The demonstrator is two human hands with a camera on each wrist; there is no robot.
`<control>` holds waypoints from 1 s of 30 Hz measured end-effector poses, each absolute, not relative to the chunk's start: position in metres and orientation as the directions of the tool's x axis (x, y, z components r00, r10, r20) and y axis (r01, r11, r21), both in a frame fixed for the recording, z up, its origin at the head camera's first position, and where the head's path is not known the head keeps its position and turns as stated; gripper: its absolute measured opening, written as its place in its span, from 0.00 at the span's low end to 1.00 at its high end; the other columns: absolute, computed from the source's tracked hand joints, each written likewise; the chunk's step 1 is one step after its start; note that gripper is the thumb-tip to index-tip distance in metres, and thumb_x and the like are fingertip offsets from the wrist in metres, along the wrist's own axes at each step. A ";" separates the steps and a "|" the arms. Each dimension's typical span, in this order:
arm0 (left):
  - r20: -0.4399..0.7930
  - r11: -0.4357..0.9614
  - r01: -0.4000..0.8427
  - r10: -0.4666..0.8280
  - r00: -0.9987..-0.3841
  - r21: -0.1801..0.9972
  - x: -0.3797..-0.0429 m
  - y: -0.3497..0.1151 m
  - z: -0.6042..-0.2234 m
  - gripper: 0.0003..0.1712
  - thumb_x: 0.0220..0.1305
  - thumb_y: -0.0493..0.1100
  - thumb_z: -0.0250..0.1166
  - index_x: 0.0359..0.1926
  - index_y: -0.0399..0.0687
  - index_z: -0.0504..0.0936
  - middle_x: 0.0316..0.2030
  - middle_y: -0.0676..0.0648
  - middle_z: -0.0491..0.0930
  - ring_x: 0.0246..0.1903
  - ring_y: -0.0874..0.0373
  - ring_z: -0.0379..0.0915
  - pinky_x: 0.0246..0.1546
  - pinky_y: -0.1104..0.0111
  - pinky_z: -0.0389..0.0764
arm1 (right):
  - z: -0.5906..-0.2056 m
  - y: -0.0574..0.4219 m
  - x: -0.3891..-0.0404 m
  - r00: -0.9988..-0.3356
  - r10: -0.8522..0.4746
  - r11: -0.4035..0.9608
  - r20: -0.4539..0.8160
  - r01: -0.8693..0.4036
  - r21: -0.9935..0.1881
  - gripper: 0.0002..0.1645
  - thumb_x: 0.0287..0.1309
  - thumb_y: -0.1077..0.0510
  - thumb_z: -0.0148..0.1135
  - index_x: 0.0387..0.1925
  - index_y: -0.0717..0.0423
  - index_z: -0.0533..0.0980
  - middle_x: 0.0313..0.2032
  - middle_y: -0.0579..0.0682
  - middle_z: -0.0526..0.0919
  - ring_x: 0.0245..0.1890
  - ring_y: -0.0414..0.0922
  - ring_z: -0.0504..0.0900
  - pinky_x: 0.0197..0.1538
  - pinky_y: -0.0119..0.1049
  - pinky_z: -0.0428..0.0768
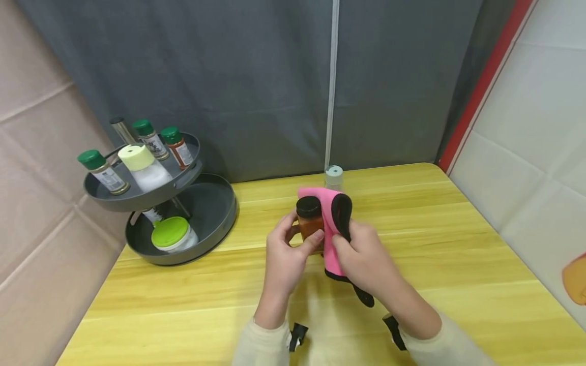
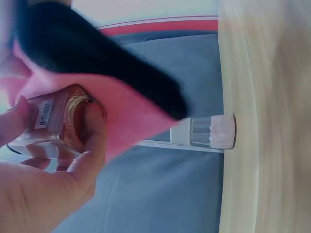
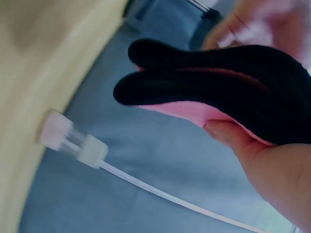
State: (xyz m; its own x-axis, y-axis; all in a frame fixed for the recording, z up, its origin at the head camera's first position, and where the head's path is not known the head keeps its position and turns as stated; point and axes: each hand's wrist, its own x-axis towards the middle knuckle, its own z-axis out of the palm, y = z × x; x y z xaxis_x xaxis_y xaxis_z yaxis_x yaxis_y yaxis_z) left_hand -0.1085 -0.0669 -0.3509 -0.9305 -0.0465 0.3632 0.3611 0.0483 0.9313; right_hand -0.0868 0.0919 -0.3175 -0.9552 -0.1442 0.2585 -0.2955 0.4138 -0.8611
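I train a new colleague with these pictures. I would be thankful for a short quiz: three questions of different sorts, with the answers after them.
1. Choose one. What does the right hand hold?
a) a clear shaker with a pale top
b) a pink cloth with black edging
c) a bottle with a yellow cap

2. True or false: the container with the lime-green lid sits on the lower tray of the rack.

3. Count: how many bottles with dark-green caps are on the upper tray?

Key: 1. b; 2. True; 3. Three
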 end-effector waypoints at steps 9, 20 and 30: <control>0.344 0.016 0.343 -0.065 -0.937 0.939 -0.111 -0.073 -0.346 0.32 0.58 0.38 0.76 0.64 0.55 0.81 0.54 0.49 0.81 0.51 0.51 0.80 0.46 0.57 0.85 | -0.348 0.092 -0.088 -0.980 -0.194 0.414 0.049 -0.127 -0.901 0.10 0.67 0.65 0.50 0.29 0.60 0.74 0.19 0.49 0.76 0.18 0.43 0.77 0.23 0.36 0.76; 0.321 0.003 0.321 -0.032 -0.946 0.947 -0.112 -0.068 -0.349 0.29 0.60 0.38 0.75 0.62 0.60 0.82 0.53 0.51 0.81 0.51 0.50 0.79 0.43 0.60 0.86 | -0.306 0.087 -0.067 -0.933 -0.134 0.400 0.334 -0.359 -0.843 0.08 0.68 0.66 0.52 0.37 0.56 0.78 0.20 0.48 0.76 0.17 0.43 0.75 0.21 0.37 0.74; 0.364 -0.002 0.365 -0.042 -0.930 0.931 -0.107 -0.069 -0.350 0.29 0.59 0.38 0.75 0.61 0.58 0.82 0.52 0.50 0.82 0.49 0.50 0.80 0.42 0.60 0.86 | -0.307 0.083 -0.098 -0.919 -0.112 0.363 0.379 -0.393 -0.845 0.10 0.64 0.69 0.49 0.30 0.59 0.75 0.18 0.51 0.71 0.17 0.46 0.71 0.21 0.38 0.71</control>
State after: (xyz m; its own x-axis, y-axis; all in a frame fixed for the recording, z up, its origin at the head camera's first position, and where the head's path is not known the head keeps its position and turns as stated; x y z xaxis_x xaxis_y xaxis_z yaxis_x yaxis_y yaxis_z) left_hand -0.1069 -0.0689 -0.3504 -0.9303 -0.0418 0.3643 0.3647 -0.0019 0.9311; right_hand -0.0979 0.0831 -0.3071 -0.9185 -0.1119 0.3792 -0.3930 0.3627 -0.8449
